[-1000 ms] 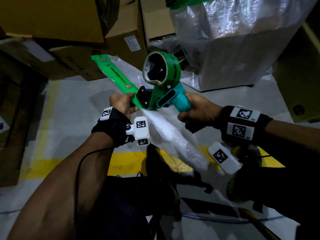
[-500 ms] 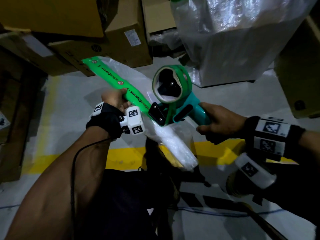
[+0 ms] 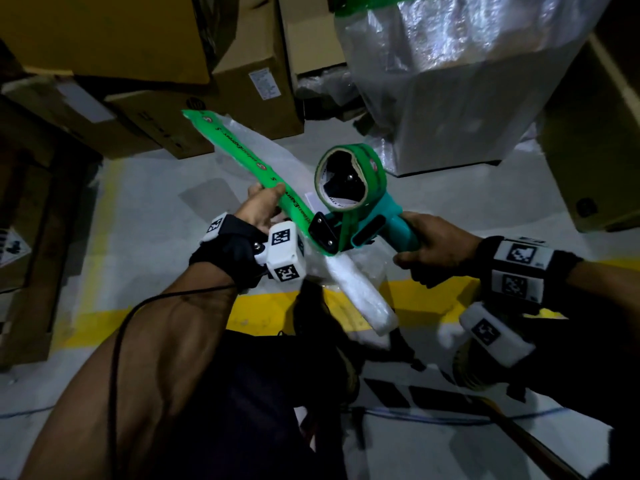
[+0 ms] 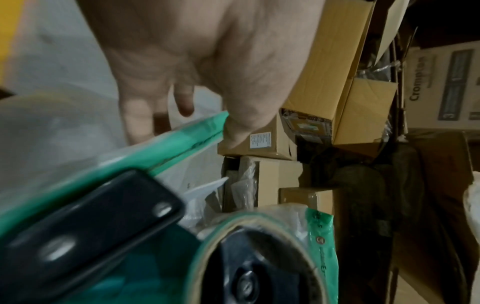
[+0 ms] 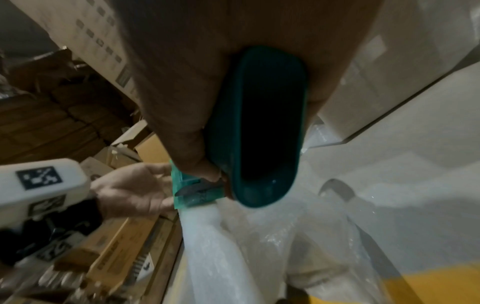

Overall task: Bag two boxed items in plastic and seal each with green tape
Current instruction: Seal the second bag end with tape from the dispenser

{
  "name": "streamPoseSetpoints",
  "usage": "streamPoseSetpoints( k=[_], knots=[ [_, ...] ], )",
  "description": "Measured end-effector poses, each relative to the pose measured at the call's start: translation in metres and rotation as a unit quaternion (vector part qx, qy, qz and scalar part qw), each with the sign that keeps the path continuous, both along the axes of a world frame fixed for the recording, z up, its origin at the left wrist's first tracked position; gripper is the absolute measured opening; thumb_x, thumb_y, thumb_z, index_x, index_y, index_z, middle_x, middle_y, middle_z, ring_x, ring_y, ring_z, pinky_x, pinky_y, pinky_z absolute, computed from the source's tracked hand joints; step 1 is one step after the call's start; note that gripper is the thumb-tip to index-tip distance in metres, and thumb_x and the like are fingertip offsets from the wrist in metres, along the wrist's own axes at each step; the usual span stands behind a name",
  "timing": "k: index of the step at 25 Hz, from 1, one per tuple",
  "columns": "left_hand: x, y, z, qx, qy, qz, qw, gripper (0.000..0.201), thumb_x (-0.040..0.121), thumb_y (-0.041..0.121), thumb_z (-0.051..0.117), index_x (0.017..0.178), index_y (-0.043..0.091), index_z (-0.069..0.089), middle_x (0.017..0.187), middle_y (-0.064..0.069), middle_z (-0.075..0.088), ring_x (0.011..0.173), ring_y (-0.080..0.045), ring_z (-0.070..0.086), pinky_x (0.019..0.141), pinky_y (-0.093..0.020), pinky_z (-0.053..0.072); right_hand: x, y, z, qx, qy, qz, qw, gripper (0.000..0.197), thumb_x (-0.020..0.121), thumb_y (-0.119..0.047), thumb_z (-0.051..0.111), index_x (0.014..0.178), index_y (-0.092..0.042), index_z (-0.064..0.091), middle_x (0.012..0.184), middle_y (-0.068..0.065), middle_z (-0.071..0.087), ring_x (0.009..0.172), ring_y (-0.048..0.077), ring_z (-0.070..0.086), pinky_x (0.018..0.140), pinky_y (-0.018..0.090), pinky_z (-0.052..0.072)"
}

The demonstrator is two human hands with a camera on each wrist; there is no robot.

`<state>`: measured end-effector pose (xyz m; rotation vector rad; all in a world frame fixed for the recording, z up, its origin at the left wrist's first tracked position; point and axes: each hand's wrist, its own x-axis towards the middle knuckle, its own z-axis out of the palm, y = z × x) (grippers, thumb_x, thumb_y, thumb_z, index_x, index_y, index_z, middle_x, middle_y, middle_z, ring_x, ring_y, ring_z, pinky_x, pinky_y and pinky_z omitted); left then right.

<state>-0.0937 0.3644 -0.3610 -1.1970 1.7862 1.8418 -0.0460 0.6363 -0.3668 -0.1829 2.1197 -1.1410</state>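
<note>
Green tape (image 3: 242, 157) on bagged item (image 3: 360, 299), right hand (image 3: 440, 247) gripping dispenser (image 3: 360, 216)

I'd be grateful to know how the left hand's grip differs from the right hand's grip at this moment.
The left hand pinches the taped package with its thumb on top; the right hand wraps its fingers round the dispenser handle. The left hand sits on the finished green tape; the right trails behind the roll. Both grip firmly.
</note>
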Motion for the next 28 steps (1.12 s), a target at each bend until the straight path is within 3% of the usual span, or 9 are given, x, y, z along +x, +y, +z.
streamPoseSetpoints(
  k=[2, 5, 8, 10, 12, 16, 20, 23, 28],
  knots=[
    [0.004, 0.007, 0.007, -0.005, -0.036, -0.017, 0.999, 0.033, 0.093, 0.017, 0.056, 0.121, 0.003, 0.046, 0.101, -0.011, 0.05, 0.08, -0.025, 0.065, 0.065, -0.037, 0.057, -0.002, 0.001, 0.005, -0.017, 0.004, -0.011, 1.0, 0.035, 0.084, -0.007, 0.068, 0.111, -0.014, 0.047, 0.076, 0.014, 0.06, 0.049, 0.029, 0.065, 0.045, 0.035, 0.052],
    [0.01, 0.016, 0.021, -0.003, -0.062, -0.08, 0.995, 0.017, 0.098, 0.011, 0.044, 0.086, 0.001, 0.049, 0.059, -0.01, 0.059, 0.037, -0.017, 0.057, 0.038, -0.022, 0.048, -0.003, 0.002, 0.017, -0.031, -0.014, -0.022, 0.999, 0.033, 0.085, -0.004, 0.066, 0.11, -0.013, 0.047, 0.072, 0.013, 0.057, 0.048, 0.027, 0.062, 0.046, 0.034, 0.051],
    [0.015, 0.015, 0.027, -0.013, -0.072, -0.113, 0.991, 0.021, 0.098, 0.012, 0.043, 0.081, 0.005, 0.051, 0.043, -0.003, 0.06, 0.035, -0.015, 0.057, 0.051, -0.028, 0.05, -0.005, 0.001, 0.028, -0.024, -0.022, -0.018, 0.999, 0.032, 0.084, -0.003, 0.067, 0.106, -0.016, 0.047, 0.074, 0.012, 0.056, 0.048, 0.026, 0.062, 0.047, 0.033, 0.051],
    [0.018, 0.018, 0.025, -0.027, -0.058, -0.111, 0.992, 0.021, 0.098, 0.014, 0.044, 0.078, 0.011, 0.05, 0.047, 0.001, 0.063, 0.048, -0.016, 0.061, 0.066, -0.032, 0.049, -0.004, 0.0, 0.031, -0.01, -0.021, -0.015, 1.0, 0.034, 0.083, -0.005, 0.068, 0.106, -0.017, 0.047, 0.077, 0.011, 0.057, 0.049, 0.025, 0.064, 0.047, 0.033, 0.052],
    [0.02, 0.027, 0.024, -0.007, -0.058, -0.093, 0.994, 0.023, 0.1, 0.015, 0.042, 0.078, 0.01, 0.049, 0.066, -0.008, 0.066, 0.059, -0.022, 0.058, 0.07, -0.037, 0.052, -0.001, 0.0, 0.029, -0.003, -0.018, -0.018, 1.0, 0.034, 0.082, -0.006, 0.069, 0.107, -0.016, 0.047, 0.079, 0.012, 0.057, 0.048, 0.025, 0.064, 0.046, 0.032, 0.051],
    [0.022, 0.044, 0.026, 0.037, -0.055, -0.052, 0.996, 0.02, 0.098, 0.013, 0.043, 0.081, 0.004, 0.05, 0.049, -0.012, 0.059, 0.031, -0.02, 0.055, 0.031, -0.024, 0.045, -0.003, 0.003, 0.02, -0.028, -0.022, -0.052, 0.998, 0.034, 0.083, -0.002, 0.066, 0.111, -0.013, 0.049, 0.073, 0.013, 0.056, 0.045, 0.027, 0.06, 0.046, 0.035, 0.051],
    [0.019, 0.046, 0.019, 0.056, -0.031, -0.007, 0.998, 0.017, 0.098, 0.007, 0.044, 0.088, 0.0, 0.056, 0.05, -0.012, 0.062, 0.035, -0.019, 0.059, 0.03, -0.026, 0.044, -0.008, 0.001, 0.019, -0.043, -0.035, -0.053, 0.997, 0.033, 0.085, 0.0, 0.065, 0.111, -0.011, 0.048, 0.072, 0.015, 0.057, 0.046, 0.026, 0.06, 0.046, 0.033, 0.05],
    [0.017, 0.04, 0.017, 0.039, -0.001, 0.01, 0.999, 0.01, 0.096, -0.001, 0.045, 0.093, -0.004, 0.054, 0.073, -0.018, 0.06, 0.036, -0.019, 0.06, 0.031, -0.025, 0.045, -0.012, -0.002, 0.017, -0.037, -0.02, -0.045, 0.998, 0.032, 0.083, -0.002, 0.067, 0.109, -0.012, 0.05, 0.073, 0.013, 0.059, 0.048, 0.024, 0.062, 0.046, 0.031, 0.05],
    [0.005, 0.027, 0.022, 0.023, 0.032, 0.016, 0.999, 0.012, 0.097, -0.004, 0.043, 0.09, -0.002, 0.053, 0.075, -0.015, 0.059, 0.035, -0.016, 0.059, 0.03, -0.021, 0.042, -0.021, -0.014, 0.021, -0.062, -0.017, -0.053, 0.997, 0.032, 0.084, -0.002, 0.066, 0.11, -0.011, 0.049, 0.076, 0.014, 0.06, 0.05, 0.024, 0.064, 0.046, 0.03, 0.05]
  ],
)
